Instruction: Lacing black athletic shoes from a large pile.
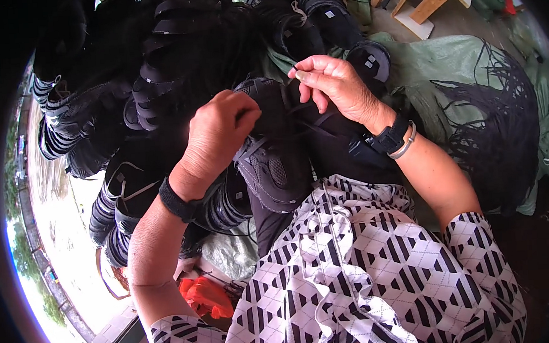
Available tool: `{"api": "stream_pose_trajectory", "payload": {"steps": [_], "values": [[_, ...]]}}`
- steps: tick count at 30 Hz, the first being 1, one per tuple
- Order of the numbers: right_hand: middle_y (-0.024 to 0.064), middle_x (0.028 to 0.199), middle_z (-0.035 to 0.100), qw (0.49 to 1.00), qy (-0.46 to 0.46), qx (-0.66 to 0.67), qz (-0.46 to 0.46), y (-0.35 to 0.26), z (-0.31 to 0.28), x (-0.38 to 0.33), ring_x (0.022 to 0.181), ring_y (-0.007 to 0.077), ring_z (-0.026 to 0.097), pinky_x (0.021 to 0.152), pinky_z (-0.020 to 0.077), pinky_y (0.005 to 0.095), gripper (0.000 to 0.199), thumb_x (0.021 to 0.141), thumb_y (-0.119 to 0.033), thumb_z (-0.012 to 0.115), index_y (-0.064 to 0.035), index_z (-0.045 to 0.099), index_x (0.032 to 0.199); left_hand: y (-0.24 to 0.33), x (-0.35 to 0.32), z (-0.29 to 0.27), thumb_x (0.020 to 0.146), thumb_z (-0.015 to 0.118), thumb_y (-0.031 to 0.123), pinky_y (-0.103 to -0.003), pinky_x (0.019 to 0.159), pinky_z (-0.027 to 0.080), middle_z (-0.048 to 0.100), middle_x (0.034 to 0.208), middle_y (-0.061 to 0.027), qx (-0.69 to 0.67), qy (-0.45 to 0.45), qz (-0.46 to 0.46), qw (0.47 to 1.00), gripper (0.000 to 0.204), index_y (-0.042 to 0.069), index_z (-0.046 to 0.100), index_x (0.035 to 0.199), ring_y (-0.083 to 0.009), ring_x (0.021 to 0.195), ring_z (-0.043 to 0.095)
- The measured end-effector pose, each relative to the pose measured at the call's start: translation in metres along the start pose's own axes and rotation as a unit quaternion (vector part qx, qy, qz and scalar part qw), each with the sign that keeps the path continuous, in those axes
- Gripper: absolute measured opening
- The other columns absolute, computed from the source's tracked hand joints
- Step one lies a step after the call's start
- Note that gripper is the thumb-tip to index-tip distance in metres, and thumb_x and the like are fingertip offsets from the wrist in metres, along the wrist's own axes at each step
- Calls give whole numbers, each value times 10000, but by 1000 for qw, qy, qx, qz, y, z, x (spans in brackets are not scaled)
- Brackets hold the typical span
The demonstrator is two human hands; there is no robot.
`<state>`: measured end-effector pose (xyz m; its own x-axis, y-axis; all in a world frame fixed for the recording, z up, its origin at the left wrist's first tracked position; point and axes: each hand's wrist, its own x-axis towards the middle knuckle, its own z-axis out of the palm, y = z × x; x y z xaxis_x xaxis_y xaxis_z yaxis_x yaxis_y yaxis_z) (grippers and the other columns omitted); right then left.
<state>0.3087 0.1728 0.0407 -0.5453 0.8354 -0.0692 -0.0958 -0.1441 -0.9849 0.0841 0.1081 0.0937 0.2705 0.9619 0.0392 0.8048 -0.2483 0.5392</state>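
Green sacking (427, 58) spreads over the ground well to the right of the grey shoe (265, 162), and bright daylight with greenery (27, 253) shows far to its left. That shoe, with mesh panels and its toe pointing toward the wearer's body, lies on dark trousers (268, 224) between the person's 2 arms. Just above its toe part, the left hand (222, 124) is bent over it with thumb and fingers curled together; what this grip encloses is hidden, so whether it holds anything cannot be told. Above and to the right of the shoe, the right hand (335, 87) is raised, its thumb and forefinger pinched on a small dark tip (294, 69), the other fingers loosely bent. Dark shoe stacks (157, 72) crowd the space beyond the shoe and to its left, nested in rows. Well to its right, a bundle of loose dark strands (492, 116) lies across the sacking. A red bag (206, 296) sits below and left of the shoe, near a pale crumpled sheet (229, 254). A patterned shirt (366, 260) covers the wearer's torso below it.
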Motion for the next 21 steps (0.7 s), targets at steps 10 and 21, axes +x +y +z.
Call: {"api": "stream_pose_trajectory", "payload": {"steps": [10,21], "values": [[53,707,613,1000,7,-4,-11,3,1,-2,463,40,472,477,396,167,252,917,-175,526,39,587,1036,10,8,-3,752,666,128,-369,694,516,555,844,-61,193,-92,46,976,93,98,633,834,-261,873,586],[52,691,622,1000,9,-1,-16,5,1,1,455,38,485,471,403,167,237,910,-173,545,32,596,1017,4,24,-8,694,674,100,-328,822,416,525,843,2,314,-112,163,929,86,135,627,757,-203,940,489]]}}
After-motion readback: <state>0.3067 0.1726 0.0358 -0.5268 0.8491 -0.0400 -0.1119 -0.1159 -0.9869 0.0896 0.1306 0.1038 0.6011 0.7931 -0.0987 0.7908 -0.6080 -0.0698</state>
